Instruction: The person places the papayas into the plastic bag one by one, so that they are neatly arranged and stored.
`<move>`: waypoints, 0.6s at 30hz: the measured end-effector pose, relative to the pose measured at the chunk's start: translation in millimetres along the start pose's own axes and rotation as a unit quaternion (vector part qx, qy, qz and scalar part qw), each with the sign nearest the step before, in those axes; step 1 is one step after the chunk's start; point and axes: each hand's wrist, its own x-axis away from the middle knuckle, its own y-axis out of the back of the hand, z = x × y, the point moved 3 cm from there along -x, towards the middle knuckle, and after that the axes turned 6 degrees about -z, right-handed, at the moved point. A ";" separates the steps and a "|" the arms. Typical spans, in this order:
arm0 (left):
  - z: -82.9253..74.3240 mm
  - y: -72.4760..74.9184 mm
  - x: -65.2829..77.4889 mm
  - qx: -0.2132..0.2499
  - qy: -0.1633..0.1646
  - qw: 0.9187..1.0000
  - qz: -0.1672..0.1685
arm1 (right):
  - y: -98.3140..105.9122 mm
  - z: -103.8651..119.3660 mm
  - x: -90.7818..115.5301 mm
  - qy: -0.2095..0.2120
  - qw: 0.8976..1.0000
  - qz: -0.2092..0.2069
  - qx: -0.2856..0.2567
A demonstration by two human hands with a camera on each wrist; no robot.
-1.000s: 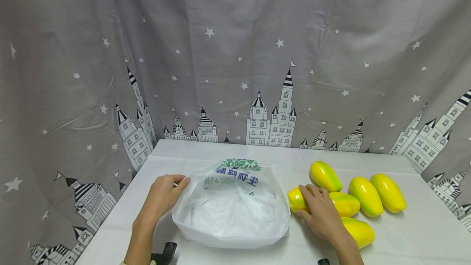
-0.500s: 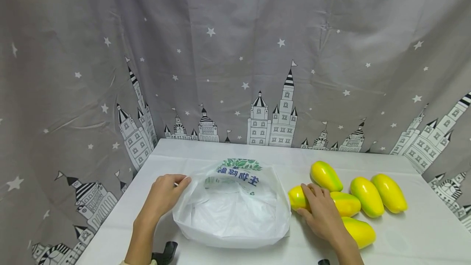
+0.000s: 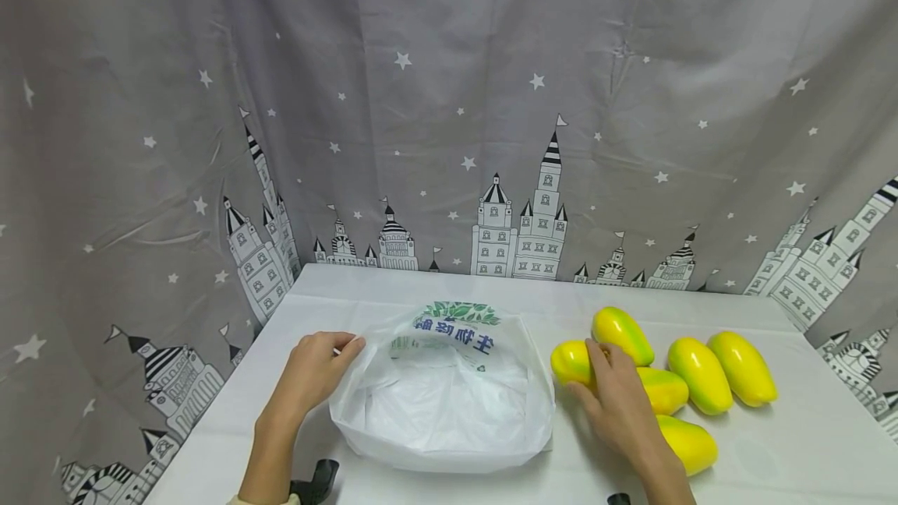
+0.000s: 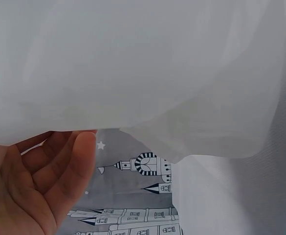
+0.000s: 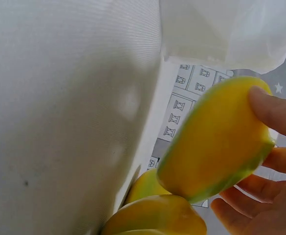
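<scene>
A white plastic bag (image 3: 442,411) with green leaf print stands wide-mouthed in the middle of the table. At its left rim, my left hand (image 3: 316,369) pinches the edge; the left wrist view shows the bag film (image 4: 133,63) over the fingers. To the right of the bag, my right hand (image 3: 617,400) grips a yellow-green mango (image 3: 571,362). In the right wrist view the held mango (image 5: 216,142) is off the table, with thumb and fingers around it. More mangoes lie right beside that hand, including one behind (image 3: 622,336) and one in front (image 3: 687,444).
Two further mangoes, one nearer (image 3: 699,375) and one at the far right (image 3: 741,369), lie on the white table (image 3: 793,443). A grey curtain (image 3: 449,100) with castles and stars hangs behind the table. A black object (image 3: 319,482) shows by the left wrist.
My right hand has lifted the mango slightly from the table beside the bag. My left hand and the bag stay where they were.
</scene>
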 end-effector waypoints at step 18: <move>-1.3 0.4 -0.2 0.001 0.002 1.000 0.000 | 13.2 12.6 -3.6 0.022 0.995 -0.082 -0.043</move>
